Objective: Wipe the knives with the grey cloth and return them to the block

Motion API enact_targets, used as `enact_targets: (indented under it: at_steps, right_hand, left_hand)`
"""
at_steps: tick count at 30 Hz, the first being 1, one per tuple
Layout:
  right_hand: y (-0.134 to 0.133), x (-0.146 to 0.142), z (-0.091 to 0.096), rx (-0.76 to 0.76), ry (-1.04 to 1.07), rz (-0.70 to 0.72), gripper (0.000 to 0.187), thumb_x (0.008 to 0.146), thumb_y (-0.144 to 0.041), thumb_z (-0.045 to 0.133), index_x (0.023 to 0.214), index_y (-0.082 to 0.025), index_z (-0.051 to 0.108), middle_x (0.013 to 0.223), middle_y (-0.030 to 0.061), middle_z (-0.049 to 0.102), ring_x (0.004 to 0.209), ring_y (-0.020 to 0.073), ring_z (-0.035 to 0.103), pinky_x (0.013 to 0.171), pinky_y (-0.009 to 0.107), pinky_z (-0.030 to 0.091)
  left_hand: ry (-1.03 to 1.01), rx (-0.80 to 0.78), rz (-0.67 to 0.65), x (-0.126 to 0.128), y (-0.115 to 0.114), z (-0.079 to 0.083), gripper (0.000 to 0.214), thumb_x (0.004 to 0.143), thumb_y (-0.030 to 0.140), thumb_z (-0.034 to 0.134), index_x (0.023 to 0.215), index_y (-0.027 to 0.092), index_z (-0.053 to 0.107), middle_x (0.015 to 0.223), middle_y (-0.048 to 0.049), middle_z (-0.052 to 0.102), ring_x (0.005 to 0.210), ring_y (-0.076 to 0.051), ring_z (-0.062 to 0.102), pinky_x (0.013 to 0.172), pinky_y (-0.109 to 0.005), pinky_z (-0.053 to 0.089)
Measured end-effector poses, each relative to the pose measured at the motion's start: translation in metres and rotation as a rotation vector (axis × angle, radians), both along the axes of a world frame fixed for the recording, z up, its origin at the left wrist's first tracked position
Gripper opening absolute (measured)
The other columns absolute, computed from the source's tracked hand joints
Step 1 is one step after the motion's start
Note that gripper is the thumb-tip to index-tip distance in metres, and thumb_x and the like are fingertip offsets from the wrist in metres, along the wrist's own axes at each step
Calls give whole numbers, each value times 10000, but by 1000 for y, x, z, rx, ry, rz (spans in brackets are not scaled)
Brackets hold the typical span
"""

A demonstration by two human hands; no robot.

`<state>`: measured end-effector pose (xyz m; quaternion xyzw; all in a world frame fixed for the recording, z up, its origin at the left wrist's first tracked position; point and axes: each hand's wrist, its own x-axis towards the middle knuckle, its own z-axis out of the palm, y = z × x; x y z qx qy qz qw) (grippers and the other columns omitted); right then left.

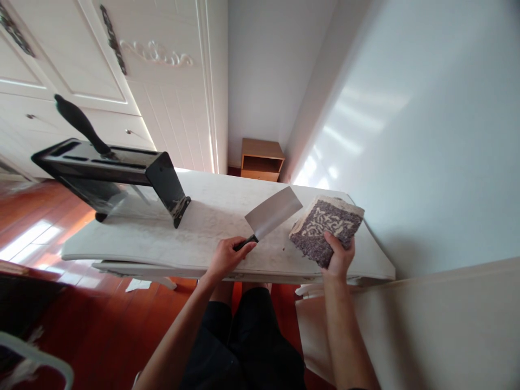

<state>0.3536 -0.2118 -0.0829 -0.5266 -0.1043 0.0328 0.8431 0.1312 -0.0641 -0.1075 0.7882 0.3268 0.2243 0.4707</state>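
Observation:
A cleaver [273, 212] with a broad steel blade and a black handle is in my left hand [229, 254], its blade angled up and to the right above the white tabletop [211, 208]. My right hand [340, 257] grips a folded purple-grey cloth [325, 227] with a cream pattern, thumb on top and the other fingers hidden beneath. Blade and cloth are close together but apart. At the left of the tabletop stands a black knife block [162, 176] with clear sides. One black-handled knife [81, 122] sticks up out of its slots.
White cabinets [170, 92] rise behind the table on the left. A small brown wooden nightstand [262, 149] stands beyond the far edge. The wall [439, 135] borders the right side. A white scrap [138, 284] lies on the red wood floor [117, 319].

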Motion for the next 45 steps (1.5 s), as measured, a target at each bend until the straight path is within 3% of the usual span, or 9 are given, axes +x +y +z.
enact_targets:
  at_steps: [5,9,12,15,20,29,34,41,45]
  right_hand:
    - [8,-19,1,-344,-322,-39,489,639,-337,818,1064,-163,650,939,37,694,813,199,649,761,345,551]
    - [27,-38,1,-630,-677,152,576,757,-397,729,1260,-170,567,1135,125,684,1032,281,655,922,432,521]
    - [44,-55,0,-766,-967,377,620,814,-361,659,1368,-169,461,1477,188,452,1391,329,401,1124,527,345]
    - [56,-70,-1,-901,-1150,456,515,813,-245,599,1301,-146,468,1597,188,233,1505,318,117,1186,608,125]
    - [62,-70,4,-936,-1326,465,393,732,-195,591,1113,-168,496,1593,182,248,1507,298,123,1189,605,26]
    - [62,-21,2,-1088,-1251,265,774,783,-213,543,1497,-144,255,1579,142,311,1493,288,193,1197,586,92]
    - [61,-5,-5,-1157,-1173,202,741,797,-213,532,1498,-125,308,1570,148,328,1475,320,239,1171,562,242]
    - [56,15,-17,-981,-1037,144,690,769,-177,513,1448,-133,405,1496,150,452,1379,288,427,1118,475,369]
    - [47,25,-18,-828,-808,44,562,725,-229,541,1281,-156,573,1202,125,672,1098,292,616,1000,460,451]
  left_hand:
    - [28,29,39,3,-1,-2,453,872,538,547,674,148,664,557,15,584,579,-113,517,580,-217,344]
    - [43,54,15,2,0,-2,461,881,544,529,710,145,685,557,13,587,566,-116,515,559,-221,331]
    - [49,81,-23,1,0,-1,448,895,514,516,724,140,696,567,1,604,570,-123,524,557,-225,329]
    - [55,94,-40,0,0,1,412,895,467,520,736,137,710,596,-16,632,589,-133,537,562,-227,334]
    - [33,71,-85,-2,1,2,391,894,446,522,789,131,729,621,-17,642,602,-128,531,572,-221,338]
    - [60,94,-74,-3,-1,-3,433,894,498,523,761,139,726,649,-5,645,619,-114,513,563,-218,318]
    - [74,83,-81,-4,-2,0,405,891,482,531,791,152,743,689,-12,684,628,-120,535,574,-221,335]
    - [74,83,-79,-3,-3,0,390,886,468,532,742,163,727,653,-7,661,618,-126,528,572,-227,335]
    - [46,109,-63,-4,-3,-1,401,887,478,529,761,160,737,659,-15,666,624,-136,542,580,-229,348]
